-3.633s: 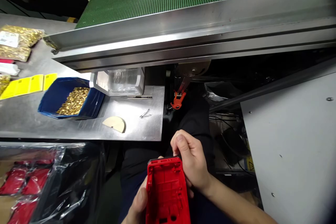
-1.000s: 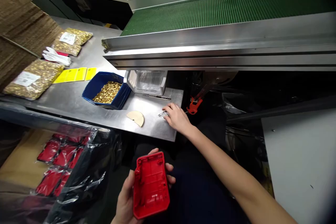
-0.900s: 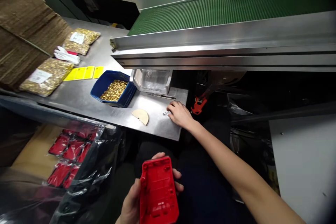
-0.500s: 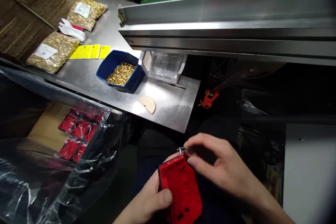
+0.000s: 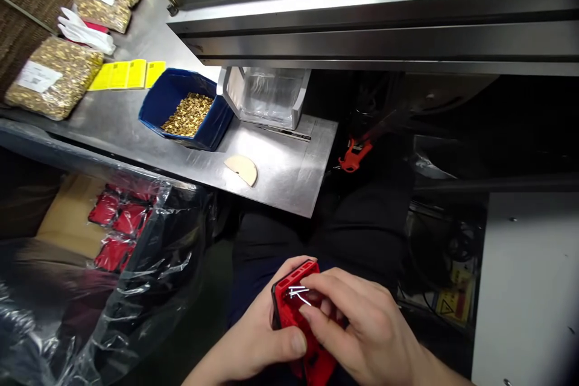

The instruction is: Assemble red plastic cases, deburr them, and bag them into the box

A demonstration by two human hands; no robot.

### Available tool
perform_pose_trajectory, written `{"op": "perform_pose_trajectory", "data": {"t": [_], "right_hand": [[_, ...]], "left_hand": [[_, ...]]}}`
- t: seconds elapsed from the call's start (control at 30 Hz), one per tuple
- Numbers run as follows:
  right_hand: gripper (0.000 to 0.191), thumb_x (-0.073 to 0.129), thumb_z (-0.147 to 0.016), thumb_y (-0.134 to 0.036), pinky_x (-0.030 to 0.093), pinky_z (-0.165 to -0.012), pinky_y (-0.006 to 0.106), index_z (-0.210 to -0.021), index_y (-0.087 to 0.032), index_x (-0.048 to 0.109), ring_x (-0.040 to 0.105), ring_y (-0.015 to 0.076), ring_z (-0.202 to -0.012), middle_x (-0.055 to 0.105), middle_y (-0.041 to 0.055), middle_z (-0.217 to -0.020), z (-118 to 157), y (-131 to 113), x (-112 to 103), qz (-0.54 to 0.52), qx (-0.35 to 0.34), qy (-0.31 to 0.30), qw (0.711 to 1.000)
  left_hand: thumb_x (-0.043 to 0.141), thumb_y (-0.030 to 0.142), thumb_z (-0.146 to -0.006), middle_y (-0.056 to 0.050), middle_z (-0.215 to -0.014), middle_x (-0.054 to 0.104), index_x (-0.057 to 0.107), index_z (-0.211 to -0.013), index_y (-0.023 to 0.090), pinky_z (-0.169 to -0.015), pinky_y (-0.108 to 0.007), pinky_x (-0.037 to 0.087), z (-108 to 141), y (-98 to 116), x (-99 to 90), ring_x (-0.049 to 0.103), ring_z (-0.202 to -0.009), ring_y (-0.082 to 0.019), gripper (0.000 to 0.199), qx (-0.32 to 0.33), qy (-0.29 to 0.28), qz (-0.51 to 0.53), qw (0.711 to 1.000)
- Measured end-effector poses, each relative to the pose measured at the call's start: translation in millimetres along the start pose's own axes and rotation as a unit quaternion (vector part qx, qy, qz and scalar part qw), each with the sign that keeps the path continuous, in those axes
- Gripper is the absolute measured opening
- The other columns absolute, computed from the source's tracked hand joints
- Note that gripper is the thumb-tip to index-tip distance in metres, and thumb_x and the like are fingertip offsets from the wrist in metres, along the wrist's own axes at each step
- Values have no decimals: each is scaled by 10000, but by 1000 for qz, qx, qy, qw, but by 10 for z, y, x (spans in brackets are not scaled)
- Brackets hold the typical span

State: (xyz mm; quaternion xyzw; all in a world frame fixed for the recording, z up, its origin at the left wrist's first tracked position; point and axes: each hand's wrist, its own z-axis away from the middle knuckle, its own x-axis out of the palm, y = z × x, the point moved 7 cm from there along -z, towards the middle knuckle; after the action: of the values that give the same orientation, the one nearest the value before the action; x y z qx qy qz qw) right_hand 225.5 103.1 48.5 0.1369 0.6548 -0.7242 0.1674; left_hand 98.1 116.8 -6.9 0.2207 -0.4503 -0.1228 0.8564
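Note:
Over my lap, low in the view, my left hand (image 5: 257, 338) grips a red plastic housing (image 5: 294, 304) from the left side, its hollow inside facing up. My right hand (image 5: 362, 332) covers the housing's right half and pinches a small bent metal wire clip (image 5: 296, 293) with thumb and fingertips. The clip sits just inside the housing's upper end. Much of the housing is hidden under my right hand.
A steel table (image 5: 289, 175) carries a blue bin of brass parts (image 5: 181, 110), a clear plastic bin (image 5: 266, 96), a beige half-disc (image 5: 242, 167), yellow labels (image 5: 126, 73) and bags of brass parts (image 5: 49, 75). A plastic-lined box with red housings (image 5: 115, 229) stands at the left. A conveyor frame (image 5: 362, 6) overhangs.
My right hand picked the wire clip off the table and brought it down to the red housing. It now holds the clip inside the housing's upper end. The view dropped toward my lap.

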Motion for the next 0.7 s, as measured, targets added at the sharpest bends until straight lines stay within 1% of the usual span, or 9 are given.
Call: {"op": "perform_pose_trajectory", "data": {"t": [0.17,0.27,0.37,0.5,0.6,0.7], "right_hand": [[160,613,-995,-189,514,-630,266,-1145,-184,669,643,147,-687,709,21,-858,2,-9,-18,-5,-16,10,1000],[155,619,-993,-172,516,-671,252,-1138,-171,673,664,144,-734,722,27,-894,2,-19,-23,-9,-27,13,1000],[146,607,-994,-154,513,-688,252,-1124,-160,674,671,146,-749,725,32,-901,-8,-23,-30,-5,-30,15,999],[132,581,-1002,-140,508,-682,261,-1085,-164,681,660,146,-731,719,29,-887,-24,-22,-10,-1,-18,-1,1000],[131,583,-998,-127,515,-696,252,-1060,-175,688,661,139,-739,713,21,-879,-22,9,-20,-22,4,-1,1000],[170,608,-982,-110,530,-738,245,-1127,-174,671,664,138,-788,711,28,-930,-10,41,-117,-43,0,24,999]], "left_hand": [[853,522,-792,-60,-1216,599,391,-1496,316,-960,-363,442,0,-22,2,591,-1112,-233,867,-8,-7,-10,1000],[843,562,-785,-70,-1263,569,373,-1510,321,-993,-374,429,-4,-18,-2,565,-1176,-253,897,-9,-4,-13,1000],[842,583,-775,-71,-1242,561,370,-1513,318,-974,-363,429,-6,-19,-12,542,-1217,-269,916,-8,-3,-24,1000],[847,581,-770,-65,-1232,558,376,-1507,311,-939,-342,431,-13,-61,-44,564,-1174,-259,916,-11,-6,-34,999],[852,591,-756,-70,-1278,556,387,-1499,310,-978,-365,428,-29,-81,-67,575,-1180,-271,921,-14,-8,-27,1000],[834,604,-769,-84,-1315,569,396,-1499,304,-1043,-417,414,-53,-47,-67,575,-1205,-292,903,-11,-10,-11,1000]]}}
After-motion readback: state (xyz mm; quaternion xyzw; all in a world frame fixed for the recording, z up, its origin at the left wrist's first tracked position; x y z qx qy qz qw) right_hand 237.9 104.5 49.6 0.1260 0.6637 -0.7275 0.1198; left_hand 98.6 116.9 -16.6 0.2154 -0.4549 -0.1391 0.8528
